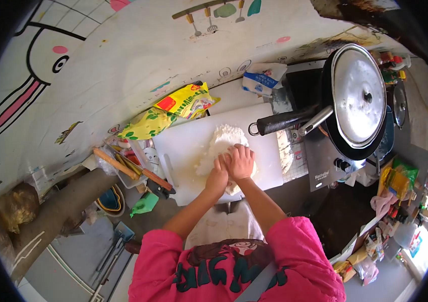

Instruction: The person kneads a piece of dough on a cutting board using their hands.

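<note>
A white, floury mass of dough (228, 135) lies on the white cutting board (267, 118), with loose flour around it. Both of my hands press into its near side, close together. My right hand (241, 162) has its fingers curled over the dough, partly across my other hand. My left hand (219, 175) is bent down against the dough just to the left, its fingertips hidden.
Behind the board lie yellow bags (189, 100) and a white-and-blue salt bag (264, 79). At right, a lidded wok (359, 95) stands on the cooktop (319, 166), its handle reaching toward the board. A bin holding a rolling pin (116, 163) stands left.
</note>
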### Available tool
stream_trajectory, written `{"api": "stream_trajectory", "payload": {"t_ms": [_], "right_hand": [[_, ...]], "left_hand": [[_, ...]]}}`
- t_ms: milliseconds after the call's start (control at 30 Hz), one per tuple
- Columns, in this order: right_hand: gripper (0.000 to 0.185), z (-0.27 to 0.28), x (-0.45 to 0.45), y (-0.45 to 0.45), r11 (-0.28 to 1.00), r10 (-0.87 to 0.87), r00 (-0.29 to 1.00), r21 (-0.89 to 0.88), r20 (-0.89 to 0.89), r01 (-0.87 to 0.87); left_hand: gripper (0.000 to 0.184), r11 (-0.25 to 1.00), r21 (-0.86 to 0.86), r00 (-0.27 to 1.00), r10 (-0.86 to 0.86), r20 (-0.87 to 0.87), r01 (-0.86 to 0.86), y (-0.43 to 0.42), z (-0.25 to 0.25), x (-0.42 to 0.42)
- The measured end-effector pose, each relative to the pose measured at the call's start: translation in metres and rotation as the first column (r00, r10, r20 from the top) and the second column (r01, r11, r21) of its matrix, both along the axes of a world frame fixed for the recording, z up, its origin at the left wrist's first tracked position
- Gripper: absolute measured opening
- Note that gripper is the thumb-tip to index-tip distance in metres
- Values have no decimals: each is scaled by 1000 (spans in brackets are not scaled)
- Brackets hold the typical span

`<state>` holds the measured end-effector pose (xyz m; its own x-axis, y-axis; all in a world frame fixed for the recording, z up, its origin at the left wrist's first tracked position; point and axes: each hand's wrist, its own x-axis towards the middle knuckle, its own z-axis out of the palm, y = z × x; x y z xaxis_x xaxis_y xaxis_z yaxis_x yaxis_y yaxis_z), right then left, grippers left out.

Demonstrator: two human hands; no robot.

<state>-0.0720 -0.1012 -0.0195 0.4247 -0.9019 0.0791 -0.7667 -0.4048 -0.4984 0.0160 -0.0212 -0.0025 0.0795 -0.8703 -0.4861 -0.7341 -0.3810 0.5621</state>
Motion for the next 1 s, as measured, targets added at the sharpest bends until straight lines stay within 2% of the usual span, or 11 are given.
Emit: {"api": "stream_trajectory", "payload": {"t_ms": [133, 267, 367, 467, 600, 633, 667, 800, 900, 933, 1000], "right_hand": [[18, -2, 4, -7, 1000, 24, 999, 20, -21, -24], [15, -3, 4, -10, 997, 30, 996, 77, -81, -24], [15, -3, 5, -4, 999, 17, 998, 45, -53, -15], [18, -2, -7, 0, 967, 192, 980, 180, -57, -179], [29, 40, -20, 22, 963, 258, 962, 60, 86, -263], [32, 43, -22, 31, 969, 241, 957, 6, 158, -245], [30, 47, -26, 39, 978, 181, 954, 63, 240, -201], [24, 49, -35, 57, 878, -275, 877, 475, 393, 62], [19, 49, -41, 63, 965, -68, 960, 262, 272, -6], [16, 43, -40, 65, 997, 63, 978, 40, 200, -72], [15, 39, -38, 71, 997, 73, 990, -1, 118, -74]], "left_hand": [[104, 999, -38, 999, -32, 36, 33, 2, -12, 0], [105, 993, -13, 987, 113, -115, -116, -5, 10, 8], [98, 990, -103, 986, 82, -147, -98, 10, 20, 14], [82, 971, -177, 949, 105, -296, -163, 33, -5, 19], [57, 863, -449, 970, 167, -175, -229, 33, -1, 15], [51, 814, -541, 976, 152, -154, -212, 30, 3, 16], [46, 755, -627, 981, 140, -132, -192, 28, 8, 16], [38, 871, -481, 987, 21, -162, -98, 38, 25, 15], [40, 815, -577, 993, -27, -114, -44, 53, 26, 9], [40, 818, -573, 993, -97, -68, 41, 56, 29, 11], [41, 808, -575, 987, -161, 2, 133, 62, 29, 12]]}}
